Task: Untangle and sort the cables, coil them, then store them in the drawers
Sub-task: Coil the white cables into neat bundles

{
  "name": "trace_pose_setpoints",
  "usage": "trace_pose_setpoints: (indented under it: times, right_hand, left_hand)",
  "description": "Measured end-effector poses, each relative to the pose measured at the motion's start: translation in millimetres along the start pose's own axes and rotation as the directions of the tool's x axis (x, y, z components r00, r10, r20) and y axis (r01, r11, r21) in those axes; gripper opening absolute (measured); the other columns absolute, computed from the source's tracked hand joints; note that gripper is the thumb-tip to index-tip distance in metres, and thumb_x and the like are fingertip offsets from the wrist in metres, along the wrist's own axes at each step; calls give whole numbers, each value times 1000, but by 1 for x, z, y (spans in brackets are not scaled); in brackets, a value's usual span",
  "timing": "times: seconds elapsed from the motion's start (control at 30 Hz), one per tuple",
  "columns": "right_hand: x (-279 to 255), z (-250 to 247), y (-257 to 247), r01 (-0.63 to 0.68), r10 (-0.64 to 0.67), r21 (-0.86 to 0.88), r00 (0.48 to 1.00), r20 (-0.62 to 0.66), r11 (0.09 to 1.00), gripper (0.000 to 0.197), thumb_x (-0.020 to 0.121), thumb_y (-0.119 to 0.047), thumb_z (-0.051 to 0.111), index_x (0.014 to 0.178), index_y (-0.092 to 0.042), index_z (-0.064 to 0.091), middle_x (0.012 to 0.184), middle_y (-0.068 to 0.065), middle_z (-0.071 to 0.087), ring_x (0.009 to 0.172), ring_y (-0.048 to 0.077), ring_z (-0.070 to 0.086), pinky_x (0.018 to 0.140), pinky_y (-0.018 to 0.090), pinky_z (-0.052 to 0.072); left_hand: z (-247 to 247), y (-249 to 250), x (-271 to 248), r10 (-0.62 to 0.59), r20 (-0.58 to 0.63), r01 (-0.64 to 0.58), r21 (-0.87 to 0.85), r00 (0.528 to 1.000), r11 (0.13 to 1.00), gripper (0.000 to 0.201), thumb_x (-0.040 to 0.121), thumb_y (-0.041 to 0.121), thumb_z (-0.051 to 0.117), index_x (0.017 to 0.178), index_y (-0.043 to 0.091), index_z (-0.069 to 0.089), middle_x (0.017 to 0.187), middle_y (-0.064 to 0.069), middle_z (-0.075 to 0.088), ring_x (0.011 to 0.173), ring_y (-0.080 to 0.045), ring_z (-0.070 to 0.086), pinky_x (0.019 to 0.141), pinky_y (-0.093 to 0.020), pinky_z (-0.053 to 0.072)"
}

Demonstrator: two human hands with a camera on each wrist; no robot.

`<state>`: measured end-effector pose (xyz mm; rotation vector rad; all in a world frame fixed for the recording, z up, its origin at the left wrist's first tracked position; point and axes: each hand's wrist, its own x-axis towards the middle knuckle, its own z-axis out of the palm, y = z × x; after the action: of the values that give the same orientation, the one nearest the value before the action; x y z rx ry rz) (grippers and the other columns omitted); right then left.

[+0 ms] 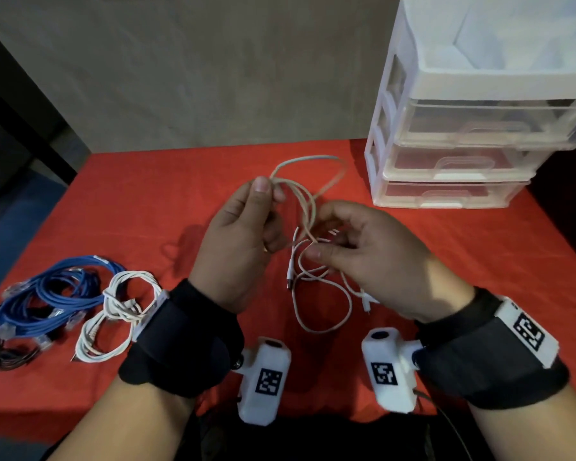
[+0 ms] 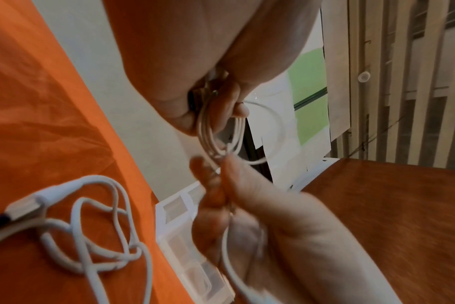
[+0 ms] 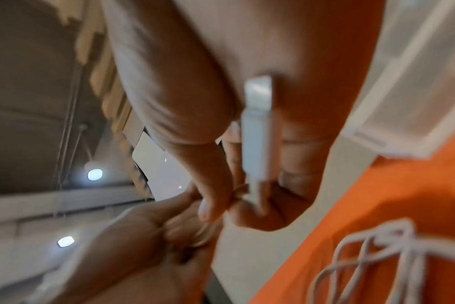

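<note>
Both hands work a thin white cable (image 1: 308, 201) above the middle of the red table. My left hand (image 1: 246, 224) pinches several coiled loops (image 2: 210, 133) between thumb and fingers, raised off the cloth. My right hand (image 1: 356, 247) pinches the same cable lower down, near where strands cross. A white USB plug (image 3: 257, 131) lies against the right hand's fingers in the right wrist view. The slack (image 1: 323, 301) hangs onto the cloth in loose loops, its small connector ends (image 1: 366, 302) dangling below the right hand.
A clear plastic drawer unit (image 1: 463, 154), three drawers closed, stands at the back right. At the left lie coiled blue network cables (image 1: 47, 297), a tied white cable bundle (image 1: 117, 311) and a dark cable (image 1: 10, 357) by the table's front left edge.
</note>
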<state>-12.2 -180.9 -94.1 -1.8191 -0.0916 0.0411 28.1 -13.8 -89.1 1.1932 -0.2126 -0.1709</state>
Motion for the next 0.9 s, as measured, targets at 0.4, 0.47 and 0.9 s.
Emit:
trace_pose_setpoints:
  times: [0.4,0.47,0.9]
  right_hand:
    - [14,-40,21,49,-100,-134,905,-414,990,12,94,-13,70,83,-16,71,68,9,69,64,15,67,69,41,54]
    - [12,-44,20,75,-121,-115,873,-473,991,14,96,-14,66,83,-17,67,71,7,72,67,18,73,71,46,58]
    - [-1,-8,-11,101,-58,515,993,-98,851,12,105,0,44,98,-4,52,84,21,72,74,33,73,66,34,59]
  left_hand:
    - [-29,16,13,-192,148,242,-597,970,765,27,109,33,40,92,17,54,81,9,40,56,-2,35,53,-15,40]
    - [-26,17,12,-206,188,279,-614,960,738,28,109,34,40,92,17,54,81,9,40,58,-2,36,55,-15,41]
    - [-1,12,1,-294,149,309,-714,944,628,30,106,34,44,91,13,60,87,4,58,54,0,48,55,-8,45]
